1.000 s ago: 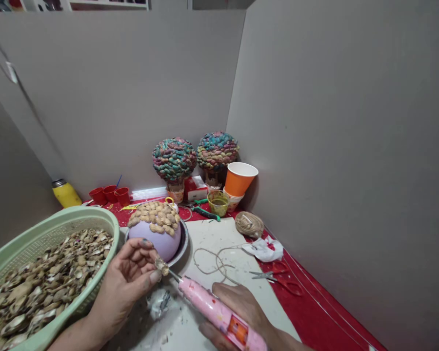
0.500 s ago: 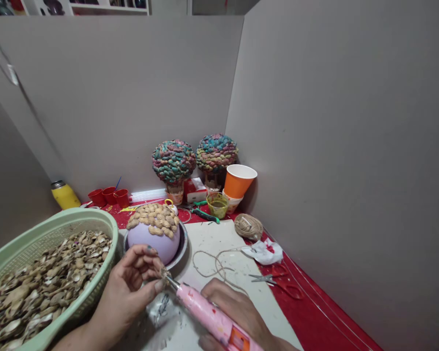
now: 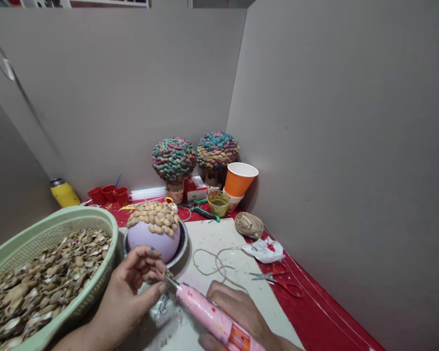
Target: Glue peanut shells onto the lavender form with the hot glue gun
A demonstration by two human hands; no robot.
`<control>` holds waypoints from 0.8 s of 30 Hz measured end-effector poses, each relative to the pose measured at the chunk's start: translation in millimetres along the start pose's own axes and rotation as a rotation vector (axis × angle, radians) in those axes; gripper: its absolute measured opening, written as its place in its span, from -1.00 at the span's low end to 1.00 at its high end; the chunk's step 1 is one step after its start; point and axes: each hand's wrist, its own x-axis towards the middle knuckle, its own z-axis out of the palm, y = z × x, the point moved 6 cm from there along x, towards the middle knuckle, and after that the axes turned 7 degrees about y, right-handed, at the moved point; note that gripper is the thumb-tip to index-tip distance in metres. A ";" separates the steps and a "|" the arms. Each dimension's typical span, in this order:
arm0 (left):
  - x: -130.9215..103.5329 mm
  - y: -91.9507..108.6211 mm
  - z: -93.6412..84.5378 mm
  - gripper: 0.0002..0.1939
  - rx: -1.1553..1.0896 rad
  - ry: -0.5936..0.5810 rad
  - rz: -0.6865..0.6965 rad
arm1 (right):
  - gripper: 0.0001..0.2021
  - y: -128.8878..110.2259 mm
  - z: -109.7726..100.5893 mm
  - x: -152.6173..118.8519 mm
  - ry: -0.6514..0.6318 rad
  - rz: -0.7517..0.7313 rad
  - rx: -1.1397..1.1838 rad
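Note:
My right hand (image 3: 237,312) is wrapped round a pink hot glue gun (image 3: 205,307), whose metal nozzle points up and to the left. Between the thumb and fingertips of my left hand (image 3: 131,287) is a small peanut shell (image 3: 167,274), right at the nozzle and partly hidden by it. Just beyond my left hand, a lilac balloon-like ball (image 3: 149,239) rests in a metal bowl (image 3: 184,242). Peanut shells (image 3: 155,214) cover its top. On the left, a green plastic basket (image 3: 111,222) holds many loose shells (image 3: 47,278).
Behind stand two colourful shell-covered balls on cups (image 3: 173,161), an orange paper cup (image 3: 239,180), a yellow-green cup (image 3: 218,204), pliers (image 3: 207,213), red cups (image 3: 109,194) and a yellow bottle (image 3: 64,193). Twine (image 3: 249,225), a tissue (image 3: 263,250) and scissors (image 3: 278,280) lie right.
The view has tilted slightly downward. Both hands stay almost where they were, with the shell still held at the glue gun's nozzle.

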 end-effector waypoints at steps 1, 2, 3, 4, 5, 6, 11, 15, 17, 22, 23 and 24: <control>0.1 0.4 0.2 -0.64 0.001 0.000 0.003 | -0.62 0.3 -0.1 -0.2 -0.004 0.001 -0.004; 0.3 0.7 0.3 -0.64 0.002 0.002 0.006 | -0.60 0.5 -0.1 -0.5 -0.009 -0.001 -0.010; 0.5 1.1 0.5 -0.64 0.005 0.001 0.009 | -0.59 0.4 0.2 -1.0 -0.019 -0.008 -0.014; 0.7 1.4 0.6 -0.64 0.010 0.002 0.010 | -0.57 0.3 0.9 -1.7 -0.032 -0.013 -0.017; 0.9 1.7 0.7 -0.64 0.014 0.003 0.012 | -0.56 0.2 1.4 -2.3 -0.040 -0.017 -0.019; 1.1 2.1 0.6 -0.64 0.020 0.006 0.013 | -0.56 0.1 1.5 -2.8 -0.040 -0.019 -0.020; 1.6 3.6 -0.4 -0.66 0.026 0.023 0.007 | -0.56 0.3 4.4 -4.1 -0.059 -0.027 -0.020; 2.2 5.3 0.1 -0.67 0.016 0.023 0.007 | -0.58 3.9 6.1 -8.6 -0.043 -0.010 -0.015; 2.5 6.8 -0.1 -0.68 0.017 0.034 0.012 | -0.59 5.8 5.6 -11.7 -0.024 0.000 -0.021; 2.3 9.5 -1.2 -0.67 0.032 0.068 0.017 | -0.56 5.6 5.6 -11.6 -0.057 -0.001 -0.072; 2.1 10.1 -1.5 -0.67 0.033 0.073 0.019 | -0.55 5.0 4.9 -10.3 -0.051 -0.005 -0.085; 2.0 10.6 -1.6 -0.67 0.033 0.078 0.023 | -0.54 4.4 4.6 -9.0 -0.048 -0.008 -0.097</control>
